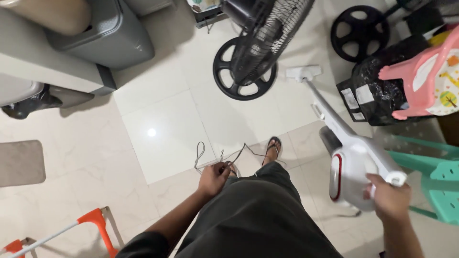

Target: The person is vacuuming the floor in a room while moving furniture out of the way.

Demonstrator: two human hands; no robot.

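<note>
My right hand (389,196) grips the handle of a white stick vacuum cleaner (351,160) with a red trim. Its wand runs up to the floor head (303,72) resting on the tiles. My left hand (213,177) is closed on a thin grey cord (199,154) that loops over the floor in front of me. My foot in a black sandal (273,149) stands beside the cord, and my dark trousers fill the lower middle of the view.
A black standing fan (260,48) stands ahead, a second round fan base (359,32) to its right. A black wrapped parcel (377,88), pink child's chair (428,79) and green plastic chair (437,179) crowd the right. Grey bin (103,33), mat (21,162) and orange-tipped rack (95,222) sit left.
</note>
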